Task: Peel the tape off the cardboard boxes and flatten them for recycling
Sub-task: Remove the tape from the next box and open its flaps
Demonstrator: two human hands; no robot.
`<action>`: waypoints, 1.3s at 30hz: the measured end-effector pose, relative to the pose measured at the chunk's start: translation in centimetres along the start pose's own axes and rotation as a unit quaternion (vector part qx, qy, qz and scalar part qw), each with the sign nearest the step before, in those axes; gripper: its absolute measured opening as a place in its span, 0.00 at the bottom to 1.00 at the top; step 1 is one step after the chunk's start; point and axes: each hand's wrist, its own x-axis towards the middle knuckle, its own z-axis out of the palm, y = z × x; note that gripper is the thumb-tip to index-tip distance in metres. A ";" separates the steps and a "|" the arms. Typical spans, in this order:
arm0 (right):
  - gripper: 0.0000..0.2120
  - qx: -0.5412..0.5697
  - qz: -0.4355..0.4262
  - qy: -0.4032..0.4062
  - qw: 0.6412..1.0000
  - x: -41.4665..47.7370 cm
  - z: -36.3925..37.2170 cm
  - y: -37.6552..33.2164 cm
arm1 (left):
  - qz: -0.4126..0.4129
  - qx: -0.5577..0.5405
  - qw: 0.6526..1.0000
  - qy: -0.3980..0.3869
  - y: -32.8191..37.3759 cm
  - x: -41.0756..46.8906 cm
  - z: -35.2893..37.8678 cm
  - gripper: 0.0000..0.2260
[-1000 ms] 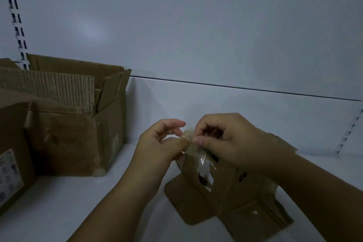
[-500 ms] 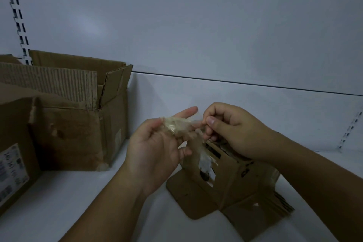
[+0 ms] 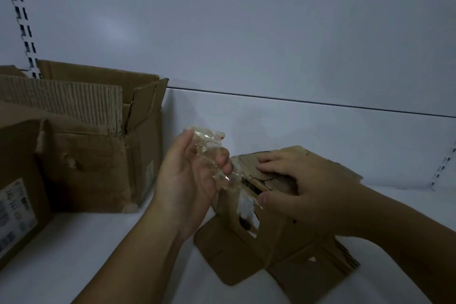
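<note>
Left hand [image 3: 187,180] and right hand [image 3: 308,190] bare; left forearm [image 3: 138,259], at 7 o'clock, unsleeved; right forearm [image 3: 394,227], at 4 o'clock, likewise; right thumbnail [image 3: 263,198] short.

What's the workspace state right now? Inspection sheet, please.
Surface: white shelf, dimly lit.
Job's things: small box upright, lower flaps splayed, tape strip on its front; big open box at left; labelled box at far left.
Clutter: nothing seen.
Hands: left hand holds a crumpled tape wad; right hand presses on the small box's top, fingers straight.
Cables: nothing seen.
Surroundings: white wall; slotted rail at left, another at right.
</note>
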 end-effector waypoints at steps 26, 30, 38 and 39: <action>0.20 0.073 -0.121 -0.051 0.989 -0.1 -0.8 4.5 | -0.046 -0.102 0.992 0.052 -1.2 0.0 0.0 0.10; 0.24 0.112 -0.106 -0.044 0.987 -0.3 -1.3 7.7 | 0.004 -0.040 0.995 0.094 -0.2 0.3 -0.7 0.10; 0.26 0.178 -0.084 -0.029 0.980 -1.0 -0.9 10.3 | -0.002 0.176 0.983 0.056 -1.3 0.5 -1.2 0.21; 0.26 0.174 -0.080 -0.034 0.981 -1.0 -1.1 10.4 | -0.002 0.171 0.984 0.056 -1.3 0.5 -1.1 0.20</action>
